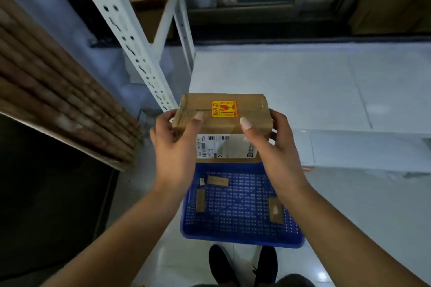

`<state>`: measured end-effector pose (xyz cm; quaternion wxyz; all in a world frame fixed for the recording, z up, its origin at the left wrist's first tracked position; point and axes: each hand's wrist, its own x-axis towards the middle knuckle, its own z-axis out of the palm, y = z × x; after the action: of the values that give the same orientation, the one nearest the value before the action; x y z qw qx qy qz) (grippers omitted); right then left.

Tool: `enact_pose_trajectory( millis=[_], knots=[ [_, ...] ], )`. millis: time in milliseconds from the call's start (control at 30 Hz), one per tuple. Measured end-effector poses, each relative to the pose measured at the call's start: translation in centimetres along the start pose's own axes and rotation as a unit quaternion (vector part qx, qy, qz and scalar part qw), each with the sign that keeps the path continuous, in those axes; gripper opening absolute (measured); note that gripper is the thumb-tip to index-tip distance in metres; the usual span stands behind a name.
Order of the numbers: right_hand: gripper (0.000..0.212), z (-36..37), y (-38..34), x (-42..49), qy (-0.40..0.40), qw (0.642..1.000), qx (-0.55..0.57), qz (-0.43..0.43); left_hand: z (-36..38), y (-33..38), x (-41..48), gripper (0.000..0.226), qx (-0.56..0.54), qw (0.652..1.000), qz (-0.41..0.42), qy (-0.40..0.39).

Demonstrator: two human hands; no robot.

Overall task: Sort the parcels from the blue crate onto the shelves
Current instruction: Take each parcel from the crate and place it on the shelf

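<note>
Fingers (197,121) of left hand (173,147) and right hand (275,147) clasp a parcel (253,109), seemingly fragile-marked, above blue crate (233,238).

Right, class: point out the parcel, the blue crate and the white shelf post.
parcel (222,127): head view, middle of its cardboard face.
crate (240,237): head view, its near wall.
post (128,37): head view, its perforated face, midway along.

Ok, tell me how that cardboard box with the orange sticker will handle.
The cardboard box is likely stiff: its faces look flat between the left hand and right hand. Its orange sticker looks like a fragile mark, so set it down gently. Flat-sided, it should not roll.
</note>
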<state>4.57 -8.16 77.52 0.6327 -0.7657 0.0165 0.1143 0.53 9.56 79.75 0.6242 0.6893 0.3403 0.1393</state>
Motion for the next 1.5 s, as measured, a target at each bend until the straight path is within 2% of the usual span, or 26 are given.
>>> enact_pose_trajectory(
  millis=[100,167,233,333,433,500,567,633,733,800,933,1033,1233,1333,1367,1433,1500],
  knots=[
    [0.102,-2.5,-4.8,-1.4,-0.042,0.985,-0.126,-0.109,-1.3,5.3,-0.6,0.063,-0.028,1.000,-0.002,-0.008],
    [0.105,-4.4,-7.6,-1.8,-0.061,0.973,-0.158,-0.154,-1.9,8.9,-0.9,0.051,-0.052,0.998,-0.016,-0.033],
    [0.100,-6.1,-10.2,-1.9,-0.080,0.971,-0.141,-0.177,-2.4,12.1,-1.2,0.041,-0.064,0.996,-0.021,-0.063],
    [0.094,-7.9,-14.1,-2.0,-0.103,0.971,-0.095,-0.194,-2.7,16.0,-1.3,0.054,-0.051,0.992,-0.024,-0.108],
    [0.089,-8.6,-17.6,-2.4,-0.073,0.967,-0.075,-0.234,-2.9,18.8,-1.7,0.065,-0.043,0.990,0.001,-0.136],
    [0.089,-8.7,-19.3,-2.6,-0.046,0.971,-0.024,-0.235,-3.1,19.7,-1.7,0.085,-0.031,0.986,0.075,-0.146],
    [0.093,-8.8,-20.8,-2.8,-0.030,0.978,0.053,-0.200,-3.7,20.4,-1.8,0.100,0.004,0.967,0.184,-0.175],
    [0.096,-9.1,-21.9,-3.0,-0.022,0.979,0.122,-0.160,-4.7,21.4,-2.0,0.113,0.087,0.927,0.291,-0.220],
    [0.083,-9.7,-23.6,-3.9,-0.043,0.974,0.179,-0.134,-6.1,23.1,-1.7,0.129,0.208,0.850,0.419,-0.243],
    [0.079,-10.1,-24.7,-4.4,-0.060,0.972,0.198,-0.112,-6.5,24.2,-1.4,0.126,0.182,0.837,0.443,-0.265],
    [0.067,-11.0,-26.7,-4.7,-0.112,0.965,0.216,-0.102,-6.5,26.1,-1.7,0.100,0.002,0.864,0.404,-0.299],
    [0.057,-11.7,-27.8,-4.6,-0.127,0.966,0.186,-0.126,-6.0,27.0,-1.5,0.085,-0.083,0.875,0.371,-0.299],
    [0.071,-12.1,-28.6,-4.9,-0.109,0.961,0.065,-0.245,-5.0,26.7,0.2,0.083,-0.195,0.903,0.237,-0.301],
    [0.082,-11.8,-29.0,-5.2,-0.087,0.958,0.026,-0.273,-4.3,26.6,0.3,0.105,-0.249,0.900,0.183,-0.308],
    [0.090,-11.6,-29.2,-5.2,-0.070,0.957,0.022,-0.281,-4.0,26.8,0.3,0.107,-0.264,0.899,0.171,-0.303],
    [0.103,-11.3,-29.8,-5.5,-0.034,0.956,0.015,-0.292,-3.4,27.3,0.1,0.094,-0.285,0.905,0.150,-0.279],
    [0.103,-10.9,-30.4,-5.7,-0.014,0.953,0.022,-0.300,-2.6,27.9,0.2,0.070,-0.300,0.913,0.146,-0.234]
  ],
)
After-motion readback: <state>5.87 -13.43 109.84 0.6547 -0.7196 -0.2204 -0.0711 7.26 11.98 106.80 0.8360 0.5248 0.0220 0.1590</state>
